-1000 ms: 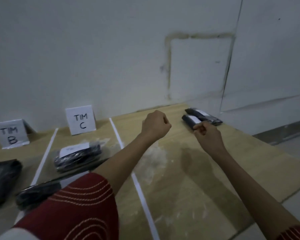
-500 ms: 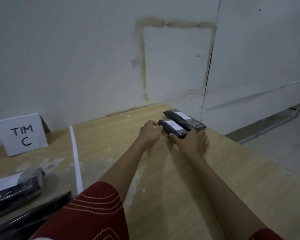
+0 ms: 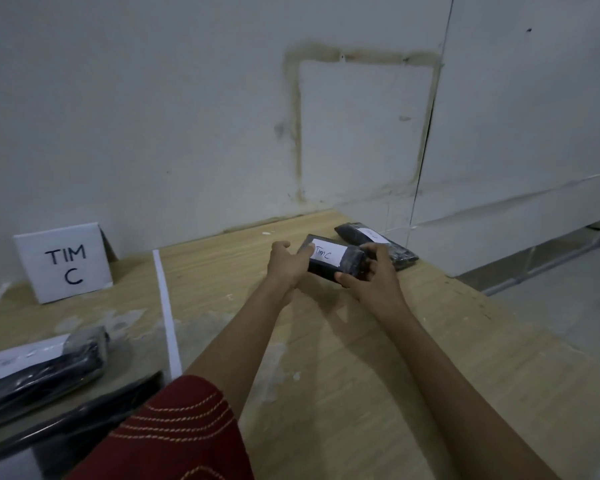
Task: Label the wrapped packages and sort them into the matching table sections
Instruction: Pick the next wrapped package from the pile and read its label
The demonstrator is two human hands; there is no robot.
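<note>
A black wrapped package [image 3: 329, 261] with a white label reading "TIM C" is lifted just above the wooden table [image 3: 430, 358], held at both ends. My left hand [image 3: 286, 263] grips its left end with the thumb on the label. My right hand [image 3: 371, 271] grips its right end. A second black labelled package [image 3: 378, 242] lies on the table just behind it, near the wall. A white "TIM C" sign [image 3: 65, 263] stands at the back left. In that section, at the lower left, lies another labelled black package [image 3: 45, 367].
A white tape line [image 3: 167, 313] splits the table between the sign's section and the right part. A dark flat package [image 3: 70, 420] lies at the lower left edge. The wall stands close behind; the table's right edge drops to a grey floor [image 3: 561, 296].
Both hands reached forward to the two packages by the wall and took hold of the nearer one, lifting it. The view swung right, so the "TIM B" sign left the frame.
</note>
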